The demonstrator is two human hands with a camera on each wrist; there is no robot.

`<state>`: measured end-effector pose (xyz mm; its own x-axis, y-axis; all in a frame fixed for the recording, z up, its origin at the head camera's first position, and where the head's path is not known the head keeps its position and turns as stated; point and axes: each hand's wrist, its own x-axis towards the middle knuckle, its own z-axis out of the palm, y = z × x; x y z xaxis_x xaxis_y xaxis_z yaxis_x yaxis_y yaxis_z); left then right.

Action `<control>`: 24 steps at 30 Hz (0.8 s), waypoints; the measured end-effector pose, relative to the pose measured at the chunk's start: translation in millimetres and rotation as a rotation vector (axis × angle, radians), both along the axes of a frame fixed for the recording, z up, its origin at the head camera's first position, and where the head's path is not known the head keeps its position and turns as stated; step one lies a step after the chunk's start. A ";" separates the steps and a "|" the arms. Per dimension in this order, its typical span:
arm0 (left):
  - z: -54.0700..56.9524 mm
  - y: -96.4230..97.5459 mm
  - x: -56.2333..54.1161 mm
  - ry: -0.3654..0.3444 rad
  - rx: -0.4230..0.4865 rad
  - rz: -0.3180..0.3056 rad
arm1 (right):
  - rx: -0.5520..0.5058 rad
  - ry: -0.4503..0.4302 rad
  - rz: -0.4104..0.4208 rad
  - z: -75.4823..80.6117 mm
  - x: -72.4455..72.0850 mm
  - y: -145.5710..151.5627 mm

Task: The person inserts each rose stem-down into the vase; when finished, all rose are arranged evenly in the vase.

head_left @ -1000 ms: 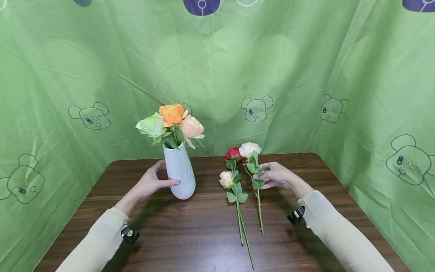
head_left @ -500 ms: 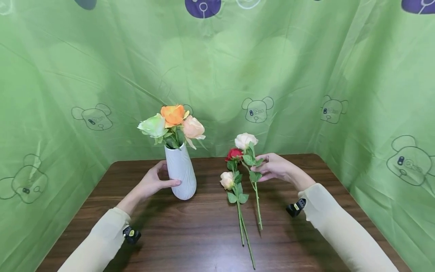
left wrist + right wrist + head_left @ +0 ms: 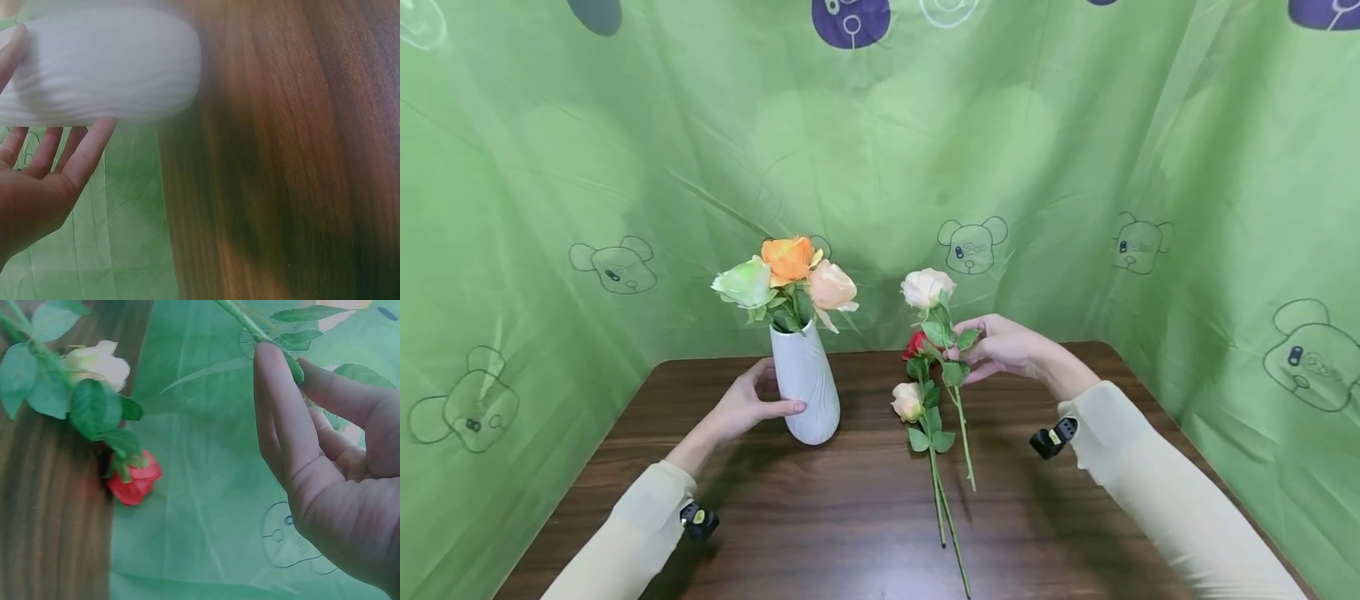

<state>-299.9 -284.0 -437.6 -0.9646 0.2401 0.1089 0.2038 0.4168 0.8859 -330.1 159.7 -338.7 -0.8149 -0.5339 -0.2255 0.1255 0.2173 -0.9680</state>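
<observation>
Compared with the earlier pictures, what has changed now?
The right hand has lifted the white rose and carried it leftward, toward the vase; nothing was let go. The left hand still holds the vase, and the red rose and cream rose stay lying on the table.

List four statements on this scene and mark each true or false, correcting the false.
1. The left hand holds the white wavy-textured vase. True.
2. One hand is empty. False: the right hand pinches the long-stemmed pinkish-white flower.
3. The red rose-shaped flower lies on the brown wood-grain table. True.
4. The vase holds two flowers. False: three, an orange flower, a pale-green flower and a peach flower.
</observation>
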 end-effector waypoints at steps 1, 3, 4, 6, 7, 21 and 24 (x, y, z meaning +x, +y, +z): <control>-0.9 0.8 -0.9 0.003 0.003 -0.003 | 0.003 0.007 -0.002 4.1 0.1 -0.7; -2.0 1.4 -2.6 0.010 0.009 -0.003 | -0.004 0.024 -0.001 10.6 -0.3 -4.0; -2.2 1.3 -3.0 0.013 0.009 -0.003 | -0.012 0.030 0.002 12.5 -0.8 -6.3; -2.1 0.7 -3.0 0.014 0.002 0.000 | -0.026 0.030 0.010 14.9 -1.1 -11.9; -1.9 0.5 -2.4 0.011 -0.002 0.001 | -0.034 0.026 0.016 14.9 -1.1 -14.6; -3.3 -2.7 -2.4 0.007 -0.024 0.003 | -0.035 0.033 0.056 37.3 2.3 -38.2; -4.5 -0.9 -4.1 0.016 -0.022 -0.003 | -0.039 0.056 0.072 48.1 2.8 -43.2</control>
<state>-304.0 -284.8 -442.0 -0.9622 0.2450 0.1190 0.2189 0.4356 0.8731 -327.3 116.5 -290.6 -0.7850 -0.5988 -0.1585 0.0563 0.1858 -0.9810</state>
